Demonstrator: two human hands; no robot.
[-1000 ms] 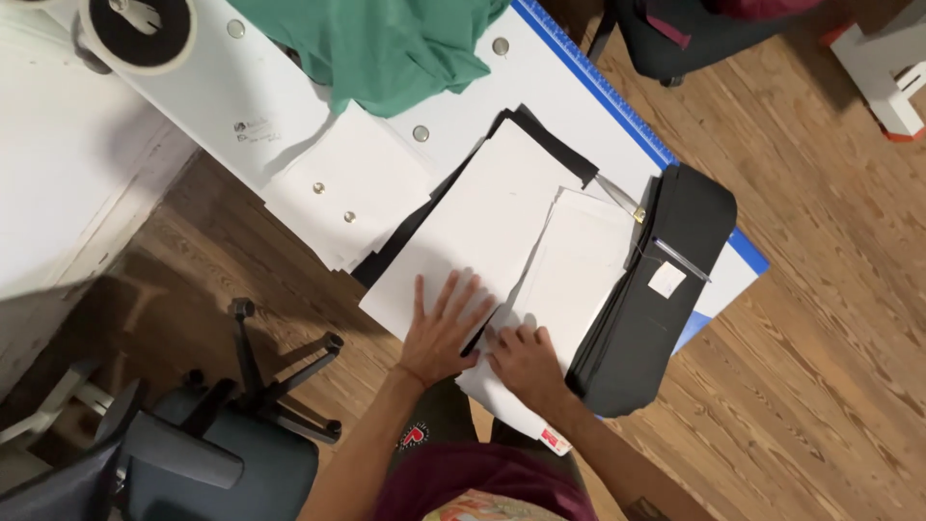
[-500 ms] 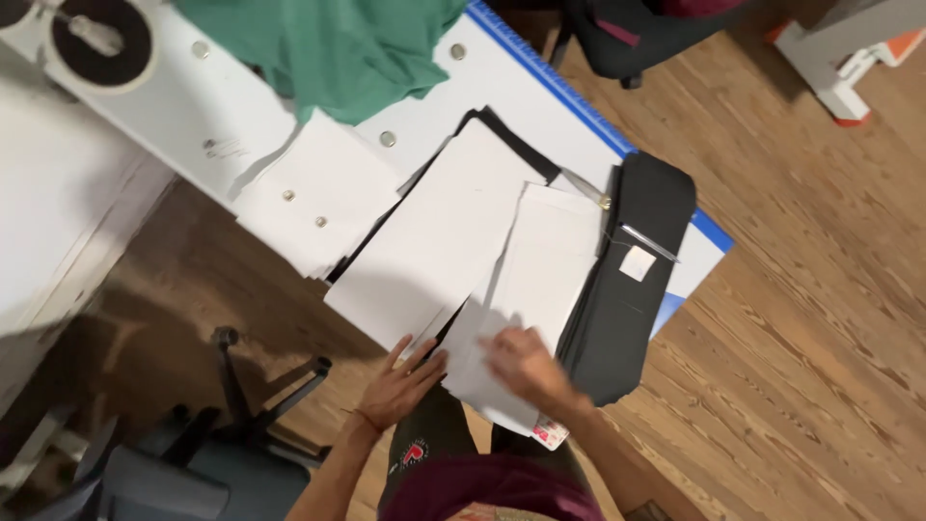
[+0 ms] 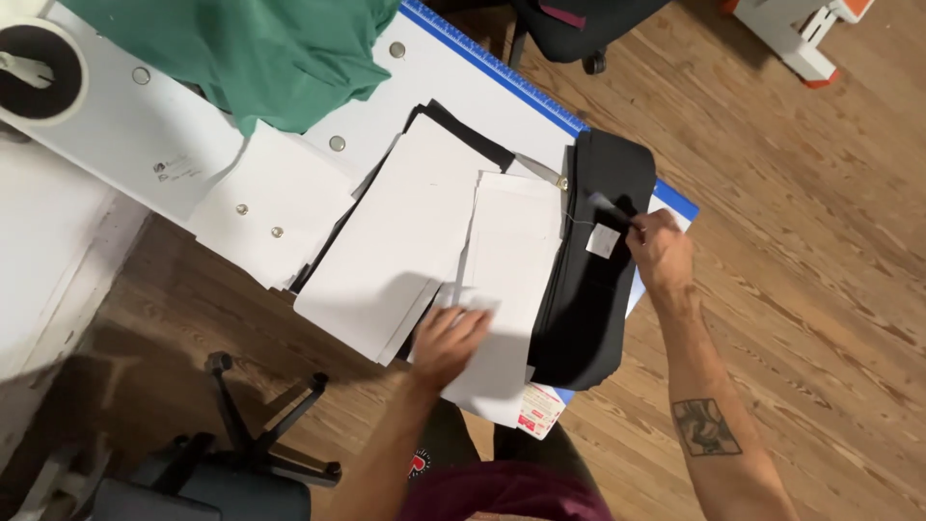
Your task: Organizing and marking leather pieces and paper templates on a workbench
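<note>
My left hand (image 3: 449,342) lies flat, fingers apart, on the near end of a narrow white paper piece (image 3: 511,256). A larger white paper piece (image 3: 400,241) lies beside it to the left, over black fabric. My right hand (image 3: 661,253) hovers over a folded black fabric piece (image 3: 588,318) at the table's right end. Its fingers are pinched on a small grey object (image 3: 608,203), too small to identify. A small white square tag (image 3: 603,240) sits on the black fabric just left of that hand.
The white table (image 3: 116,135) has a blue ruler edge (image 3: 502,72). Green cloth (image 3: 260,48) covers its far part, with a round black-and-white object (image 3: 39,68) at far left. A red-and-white packet (image 3: 540,410) pokes out near me. Office chairs (image 3: 222,463) stand on the wood floor.
My right hand left the near end of the paper and moved up right to the black fabric by the tag. My left hand shifted right onto the narrow paper piece.
</note>
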